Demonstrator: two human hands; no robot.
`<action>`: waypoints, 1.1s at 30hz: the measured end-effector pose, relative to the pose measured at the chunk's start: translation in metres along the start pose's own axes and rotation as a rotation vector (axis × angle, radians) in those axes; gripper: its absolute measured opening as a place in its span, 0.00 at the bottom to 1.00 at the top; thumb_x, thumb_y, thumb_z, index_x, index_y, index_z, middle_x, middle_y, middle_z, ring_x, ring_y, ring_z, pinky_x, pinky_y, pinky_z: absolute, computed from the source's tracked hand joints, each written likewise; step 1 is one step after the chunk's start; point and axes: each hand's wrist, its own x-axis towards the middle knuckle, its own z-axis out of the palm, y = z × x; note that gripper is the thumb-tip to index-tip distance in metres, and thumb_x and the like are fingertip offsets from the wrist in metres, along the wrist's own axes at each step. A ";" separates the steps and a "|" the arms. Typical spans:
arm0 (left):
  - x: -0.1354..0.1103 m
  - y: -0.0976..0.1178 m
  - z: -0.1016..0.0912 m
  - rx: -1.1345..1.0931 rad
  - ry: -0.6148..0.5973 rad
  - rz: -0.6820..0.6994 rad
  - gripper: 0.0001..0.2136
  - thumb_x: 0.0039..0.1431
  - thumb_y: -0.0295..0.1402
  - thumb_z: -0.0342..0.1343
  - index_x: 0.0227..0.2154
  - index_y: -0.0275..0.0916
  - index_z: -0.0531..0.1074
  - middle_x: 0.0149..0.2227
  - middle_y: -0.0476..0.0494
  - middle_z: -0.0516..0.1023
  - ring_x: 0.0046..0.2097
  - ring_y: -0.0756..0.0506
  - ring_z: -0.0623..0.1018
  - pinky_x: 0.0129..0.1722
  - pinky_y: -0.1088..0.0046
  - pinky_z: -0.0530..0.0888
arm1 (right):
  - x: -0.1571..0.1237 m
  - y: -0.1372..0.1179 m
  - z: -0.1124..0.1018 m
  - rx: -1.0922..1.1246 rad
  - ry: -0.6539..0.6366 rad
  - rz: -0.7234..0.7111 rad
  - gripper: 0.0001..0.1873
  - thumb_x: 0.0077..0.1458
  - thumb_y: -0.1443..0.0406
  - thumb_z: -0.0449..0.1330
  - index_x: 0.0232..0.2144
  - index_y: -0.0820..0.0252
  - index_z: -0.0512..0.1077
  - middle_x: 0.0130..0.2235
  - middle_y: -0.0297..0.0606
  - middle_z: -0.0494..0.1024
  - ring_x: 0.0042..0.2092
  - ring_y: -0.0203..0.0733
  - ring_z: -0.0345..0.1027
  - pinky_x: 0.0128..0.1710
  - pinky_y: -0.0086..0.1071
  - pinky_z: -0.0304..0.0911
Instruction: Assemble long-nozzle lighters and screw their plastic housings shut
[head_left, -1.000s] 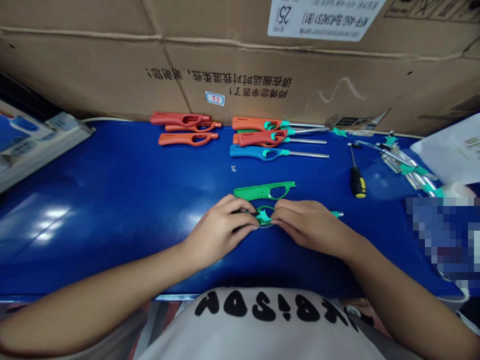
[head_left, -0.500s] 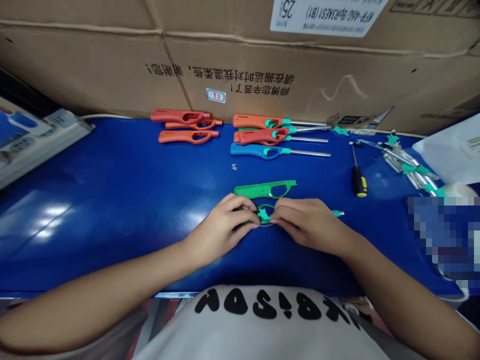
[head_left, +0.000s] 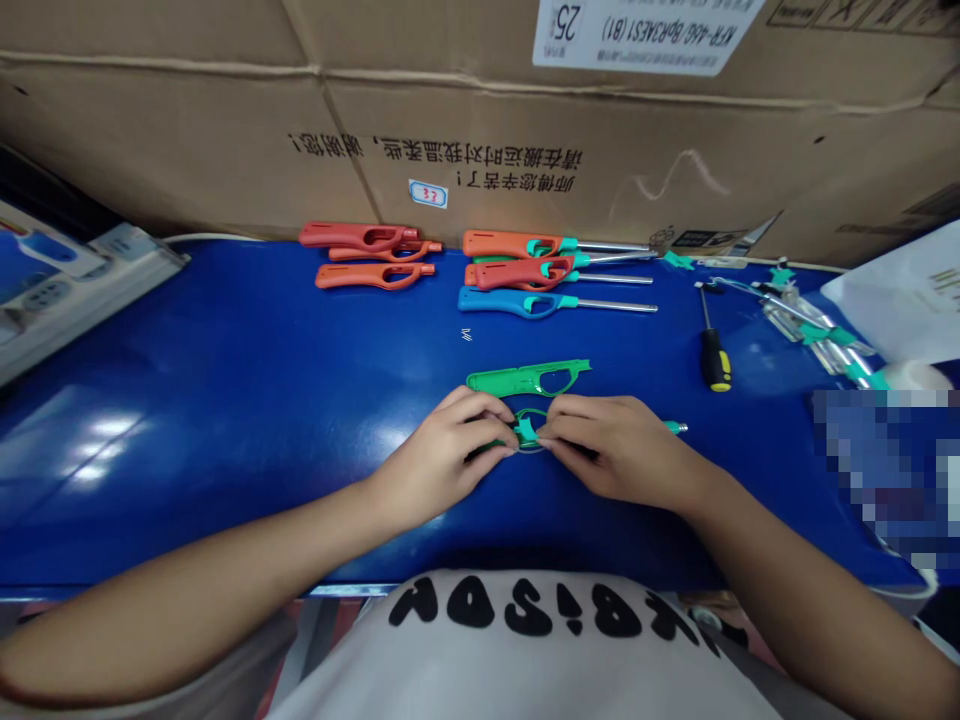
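My left hand [head_left: 469, 440] and my right hand [head_left: 611, 440] meet over a green lighter half-shell [head_left: 534, 412], mostly covered by my fingers. A turquoise trigger [head_left: 526, 431] shows between my fingertips, with a thin wire curving below it. The left fingers pinch the shell's left part beside the trigger. On the trigger's right side, the right thumb and forefinger are closed on the shell and wire; which of these they grip is hard to tell. A turquoise and metal tip [head_left: 677, 427] pokes out beyond my right hand. Just above lies the other green half-shell [head_left: 525, 380], its hollow side up.
Assembled lighters [head_left: 555, 302] with metal tubes lie at the back, left of a screwdriver [head_left: 714, 350]. Red and orange handles [head_left: 375, 275] are at the back left, and small screws [head_left: 466, 335] in the middle. Tubes with turquoise parts [head_left: 817, 335] pile up right. A cardboard box [head_left: 225, 130] walls the back.
The view has shifted very slightly. Both hands stay at the green shell, with the right fingertips barely nearer the trigger.
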 end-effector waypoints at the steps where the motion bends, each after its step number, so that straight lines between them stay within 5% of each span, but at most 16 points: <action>1: 0.000 0.000 0.001 -0.001 0.002 0.003 0.04 0.64 0.25 0.59 0.38 0.39 0.77 0.44 0.43 0.76 0.47 0.46 0.74 0.49 0.66 0.72 | 0.000 0.000 0.001 0.004 0.001 0.024 0.12 0.68 0.63 0.52 0.38 0.57 0.75 0.37 0.35 0.77 0.36 0.36 0.71 0.33 0.30 0.59; 10: 0.000 -0.002 0.002 0.000 0.001 0.011 0.04 0.65 0.26 0.58 0.39 0.39 0.77 0.43 0.43 0.77 0.47 0.45 0.74 0.50 0.65 0.72 | 0.003 -0.001 0.006 0.097 0.081 0.168 0.09 0.66 0.59 0.58 0.36 0.57 0.75 0.36 0.36 0.78 0.38 0.39 0.73 0.37 0.31 0.64; 17: 0.000 -0.002 -0.001 0.025 -0.009 0.022 0.05 0.65 0.27 0.58 0.43 0.38 0.76 0.43 0.43 0.78 0.47 0.46 0.75 0.50 0.67 0.74 | 0.001 -0.001 -0.003 0.187 0.162 0.135 0.09 0.68 0.63 0.54 0.39 0.57 0.73 0.37 0.39 0.77 0.38 0.39 0.71 0.38 0.32 0.65; 25: -0.002 -0.003 -0.005 0.129 -0.019 0.047 0.04 0.65 0.29 0.58 0.40 0.39 0.77 0.44 0.43 0.79 0.46 0.44 0.77 0.48 0.64 0.74 | -0.008 0.007 -0.021 0.163 -0.085 0.125 0.04 0.65 0.65 0.57 0.40 0.55 0.72 0.42 0.38 0.74 0.38 0.38 0.69 0.36 0.31 0.63; 33: -0.001 -0.002 -0.004 0.114 -0.012 0.040 0.04 0.65 0.28 0.58 0.39 0.39 0.78 0.44 0.43 0.79 0.45 0.44 0.76 0.47 0.64 0.75 | -0.008 0.006 -0.020 0.157 -0.105 0.113 0.05 0.66 0.66 0.56 0.40 0.54 0.73 0.44 0.37 0.74 0.39 0.37 0.70 0.38 0.31 0.64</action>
